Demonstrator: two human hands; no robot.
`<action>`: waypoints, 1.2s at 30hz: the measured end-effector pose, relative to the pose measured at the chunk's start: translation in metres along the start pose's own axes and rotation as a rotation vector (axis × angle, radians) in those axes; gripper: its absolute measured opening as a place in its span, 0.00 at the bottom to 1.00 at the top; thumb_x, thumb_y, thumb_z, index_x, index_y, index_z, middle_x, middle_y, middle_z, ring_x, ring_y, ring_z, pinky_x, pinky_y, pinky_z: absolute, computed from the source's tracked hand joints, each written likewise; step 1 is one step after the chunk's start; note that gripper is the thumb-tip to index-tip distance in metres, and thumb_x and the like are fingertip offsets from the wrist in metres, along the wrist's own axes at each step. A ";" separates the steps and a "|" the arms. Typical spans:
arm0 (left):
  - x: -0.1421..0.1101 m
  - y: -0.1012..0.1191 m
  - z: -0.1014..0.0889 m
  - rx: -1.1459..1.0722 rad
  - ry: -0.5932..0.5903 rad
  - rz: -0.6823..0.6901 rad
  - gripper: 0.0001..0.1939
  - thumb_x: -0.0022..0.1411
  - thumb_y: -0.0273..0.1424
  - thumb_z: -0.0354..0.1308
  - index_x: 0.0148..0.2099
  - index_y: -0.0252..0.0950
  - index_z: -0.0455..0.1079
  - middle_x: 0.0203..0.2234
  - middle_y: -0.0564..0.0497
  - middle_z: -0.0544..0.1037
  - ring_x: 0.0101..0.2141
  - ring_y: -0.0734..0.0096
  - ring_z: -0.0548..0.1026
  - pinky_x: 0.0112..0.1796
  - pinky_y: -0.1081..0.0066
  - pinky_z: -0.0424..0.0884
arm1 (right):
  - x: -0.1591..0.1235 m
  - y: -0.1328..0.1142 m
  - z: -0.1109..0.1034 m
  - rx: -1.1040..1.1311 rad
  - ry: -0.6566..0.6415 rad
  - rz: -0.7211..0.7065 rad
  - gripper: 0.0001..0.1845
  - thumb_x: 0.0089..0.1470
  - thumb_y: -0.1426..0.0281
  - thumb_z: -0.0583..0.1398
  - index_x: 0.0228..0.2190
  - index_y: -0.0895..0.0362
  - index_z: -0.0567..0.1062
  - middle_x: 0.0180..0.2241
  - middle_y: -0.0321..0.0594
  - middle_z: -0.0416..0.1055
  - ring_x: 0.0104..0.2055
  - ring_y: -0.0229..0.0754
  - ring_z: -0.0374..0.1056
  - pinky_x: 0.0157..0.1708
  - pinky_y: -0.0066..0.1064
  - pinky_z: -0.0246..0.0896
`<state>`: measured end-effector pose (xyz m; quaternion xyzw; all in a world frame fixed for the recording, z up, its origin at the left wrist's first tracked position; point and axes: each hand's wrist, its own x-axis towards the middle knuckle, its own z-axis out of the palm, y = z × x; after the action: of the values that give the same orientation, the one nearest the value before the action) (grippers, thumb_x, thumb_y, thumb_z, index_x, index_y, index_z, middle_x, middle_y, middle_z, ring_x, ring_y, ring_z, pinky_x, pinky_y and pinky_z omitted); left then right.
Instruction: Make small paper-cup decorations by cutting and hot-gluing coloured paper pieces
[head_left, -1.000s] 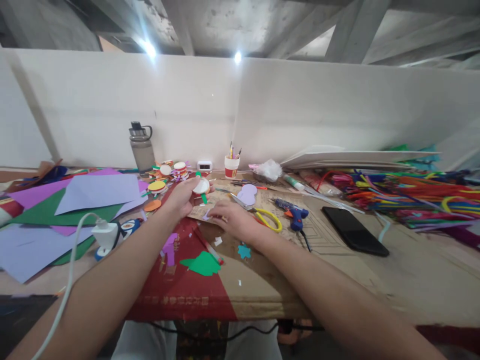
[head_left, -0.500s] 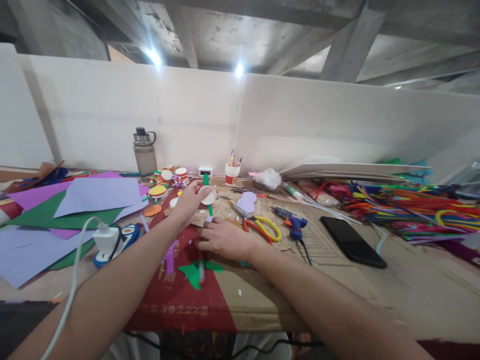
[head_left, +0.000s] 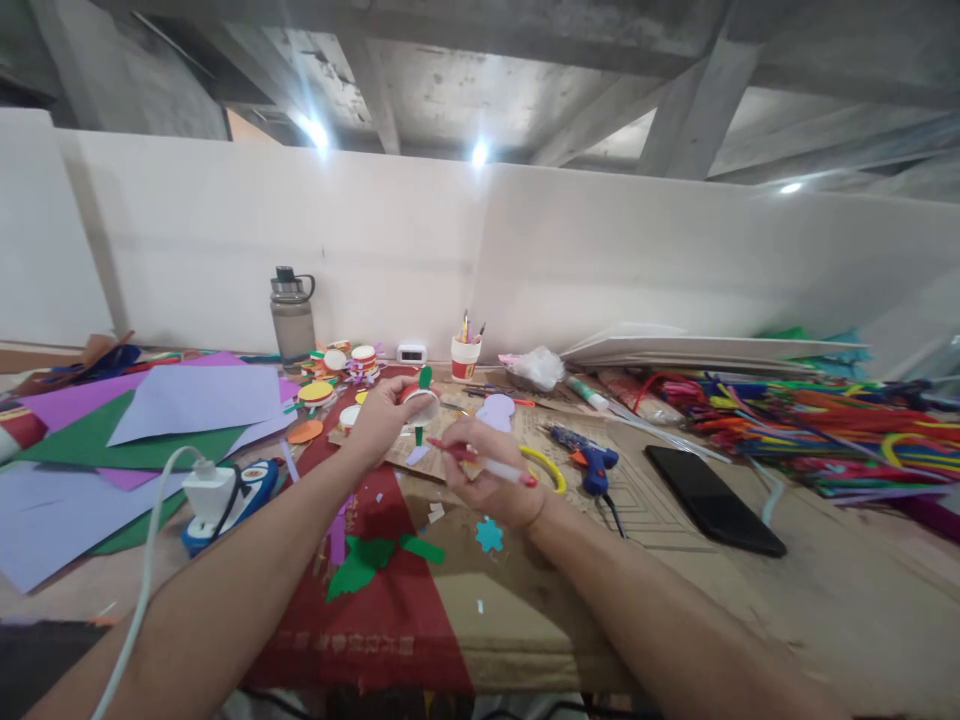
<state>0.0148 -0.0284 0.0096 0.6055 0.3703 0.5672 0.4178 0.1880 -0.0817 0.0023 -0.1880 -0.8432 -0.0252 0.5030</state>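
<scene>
My left hand is closed on a small round paper craft piece with a white face, a red rim and green strips at top and bottom. Gripped in my right hand is a red pen with a pale barrel, its tip pointing left, just below the craft piece and apart from it. A lilac paper scrap lies beneath the lower green strip. Behind my right hand, scissors with a yellow handle are partly hidden. A teal paper flower lies just below that hand.
Green paper scraps lie nearer me on the red and brown cardboard. A glue gun and a phone are to the right. Similar round craft pieces, a bottle and a power strip stand left.
My right hand has picked up the red pen from the cardboard and raised it beside the craft piece. The green scraps have shifted, and the teal flower shows more fully.
</scene>
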 end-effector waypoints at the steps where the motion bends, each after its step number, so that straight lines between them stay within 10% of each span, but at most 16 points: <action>1: -0.001 0.000 0.001 0.005 0.001 0.000 0.17 0.49 0.40 0.64 0.39 0.35 0.73 0.34 0.48 0.79 0.34 0.67 0.75 0.36 0.71 0.67 | 0.001 -0.001 -0.002 0.018 0.079 0.068 0.07 0.53 0.74 0.55 0.36 0.53 0.65 0.31 0.36 0.68 0.33 0.38 0.67 0.34 0.31 0.64; 10: -0.014 0.001 0.015 -0.044 -0.082 -0.021 0.20 0.51 0.39 0.63 0.45 0.37 0.70 0.36 0.49 0.78 0.35 0.66 0.75 0.37 0.69 0.68 | 0.002 0.006 -0.003 0.254 0.261 0.462 0.06 0.59 0.68 0.55 0.40 0.52 0.64 0.36 0.38 0.71 0.35 0.38 0.71 0.36 0.33 0.69; 36: -0.028 0.007 0.032 -0.131 -0.102 -0.141 0.18 0.52 0.39 0.62 0.45 0.40 0.71 0.35 0.50 0.79 0.29 0.67 0.75 0.28 0.67 0.75 | 0.010 -0.001 -0.011 -0.085 0.297 0.362 0.05 0.57 0.69 0.56 0.38 0.52 0.68 0.35 0.39 0.71 0.38 0.41 0.69 0.40 0.37 0.66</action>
<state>0.0438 -0.0598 0.0056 0.5774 0.3522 0.5279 0.5137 0.1931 -0.0820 0.0161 -0.3513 -0.7106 0.0026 0.6096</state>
